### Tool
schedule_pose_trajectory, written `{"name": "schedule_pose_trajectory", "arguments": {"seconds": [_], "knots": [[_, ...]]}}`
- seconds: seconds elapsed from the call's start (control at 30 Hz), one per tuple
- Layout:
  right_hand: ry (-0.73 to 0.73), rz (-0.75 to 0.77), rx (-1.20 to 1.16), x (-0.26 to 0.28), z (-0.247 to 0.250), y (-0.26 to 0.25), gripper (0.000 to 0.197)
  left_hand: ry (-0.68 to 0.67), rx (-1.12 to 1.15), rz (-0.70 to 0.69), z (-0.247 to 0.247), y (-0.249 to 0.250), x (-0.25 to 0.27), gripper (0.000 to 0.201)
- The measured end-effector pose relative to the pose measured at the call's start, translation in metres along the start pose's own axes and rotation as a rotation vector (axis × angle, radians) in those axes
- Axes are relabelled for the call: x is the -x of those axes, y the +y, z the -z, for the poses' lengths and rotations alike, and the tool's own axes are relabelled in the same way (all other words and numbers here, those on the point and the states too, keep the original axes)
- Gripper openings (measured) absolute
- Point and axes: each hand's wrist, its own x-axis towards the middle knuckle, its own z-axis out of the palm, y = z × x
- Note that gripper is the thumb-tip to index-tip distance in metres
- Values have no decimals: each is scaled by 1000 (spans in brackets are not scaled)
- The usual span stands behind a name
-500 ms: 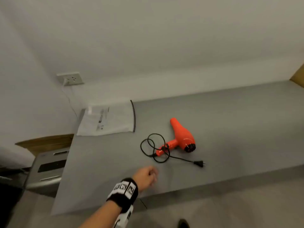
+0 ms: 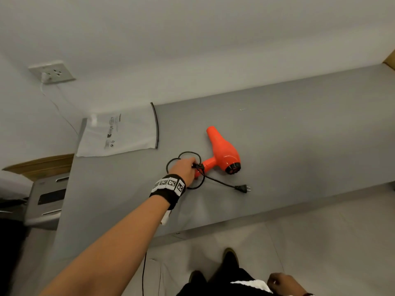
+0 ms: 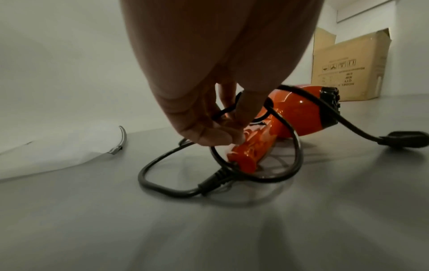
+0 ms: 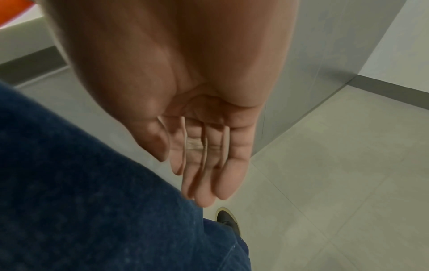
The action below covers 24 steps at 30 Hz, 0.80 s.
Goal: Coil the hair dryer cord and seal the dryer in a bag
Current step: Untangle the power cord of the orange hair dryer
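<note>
The orange hair dryer [image 2: 223,151] lies on its side on the gray surface [image 2: 299,129], and its black cord [image 2: 215,180] loops loosely by the handle, with the plug [image 2: 242,188] lying flat nearer the front edge. The left hand [image 2: 184,170] reaches down by the handle and pinches the cord between its thumb and fingers [image 3: 209,135]. The right hand [image 4: 199,146] hangs down by the person's leg with flat, loose fingers and holds nothing, and the white bag [image 2: 119,134] lies flat on the surface, well apart from the dryer, on the left.
</note>
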Motion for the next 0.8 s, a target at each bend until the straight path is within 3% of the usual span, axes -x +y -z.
{"name": "schedule_pose_trajectory", "arguments": {"seconds": [0.07, 0.1, 0.13, 0.2, 0.27, 0.33, 0.37, 0.4, 0.43, 0.63, 0.8], "knots": [[-8, 29, 57, 4, -3, -1, 15, 75, 145, 20, 3, 0, 3, 27], [54, 94, 128, 5, -1, -9, 10, 123, 227, 27, 7, 1, 6, 30], [52, 199, 81, 13, 3, 2, 28, 163, 326, 28, 11, 2, 10, 31], [-6, 224, -64, 23, 13, 7, 40, 222, 513, 25, 20, 4, 19, 35], [11, 186, 95, 54, 18, 43, 38, 261, 671, 14, 31, 7, 30, 44], [-187, 8, 329, 105, 10, 79, 18, 276, 830, 5, 41, 10, 43, 53], [-295, -121, 245, 134, 11, 101, 13, 277, 879, -2, 45, 11, 49, 55], [-269, -177, 181, 152, 17, 120, 18, 272, 921, -8, 49, 12, 55, 54], [-153, -103, 241, 151, 23, 125, 17, 269, 950, -10, 54, 14, 60, 52], [25, 291, -76, 112, 28, 5, 18, 234, 1003, -53, 66, 16, 79, 47], [159, 480, -42, 104, 12, -55, 18, 162, 977, -107, 68, 17, 91, 37]]}}
